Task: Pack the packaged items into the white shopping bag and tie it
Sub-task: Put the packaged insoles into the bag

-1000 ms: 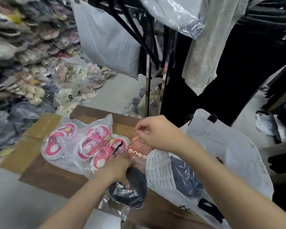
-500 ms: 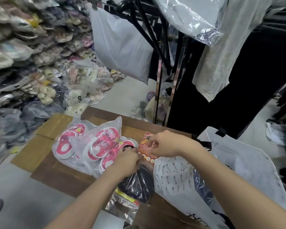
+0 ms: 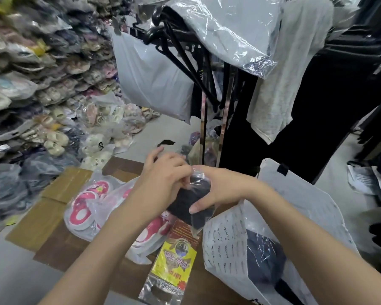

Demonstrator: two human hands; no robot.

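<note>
Both my hands hold a clear packet of dark cloth [image 3: 193, 200] up over the cardboard. My left hand [image 3: 161, 179] grips its upper left side, my right hand [image 3: 216, 190] its right side, thumb across the front. The packet's yellow and red label card [image 3: 176, 258] hangs down toward me. The white shopping bag [image 3: 312, 208] with black handles stands open at the right, a dark wrapped item [image 3: 264, 260] inside it. Clear bags of pink and white slippers [image 3: 86, 208] lie on the cardboard to the left, partly hidden by my left forearm.
Flattened brown cardboard [image 3: 53, 219] covers the floor under the goods. Stacks of bagged shoes [image 3: 31, 84] fill the left wall. A clothes rack [image 3: 207, 84] with black hangers, plastic-covered garments and a hanging white bag [image 3: 154, 78] stands just behind.
The dark packet has been lifted and turned over, so its label card now hangs down toward me. My left hand moved from its lower part up to its top.
</note>
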